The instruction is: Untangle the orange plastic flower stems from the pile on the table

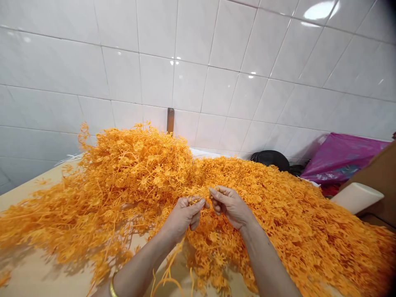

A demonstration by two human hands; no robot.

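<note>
My left hand (185,215) is closed in a pinch on an orange plastic flower stem (168,272), whose thin branches hang down below the palm towards the table's front. Close beside it, my right hand (231,205) pinches a small orange piece between thumb and forefinger; its exact shape is too small to make out. The fingertips of both hands nearly meet. Behind and around them spreads a large heap of orange plastic flower sprigs (139,165), piled higher on the left and lower on the right (297,214).
The pale tabletop (40,268) shows at the front left. A white tiled wall (161,78) stands behind the heap, with a brown strap (170,120) against it. At right are a black rounded object (270,159), a purple bag (343,156), a white cylinder (357,197) and a cardboard box (375,177).
</note>
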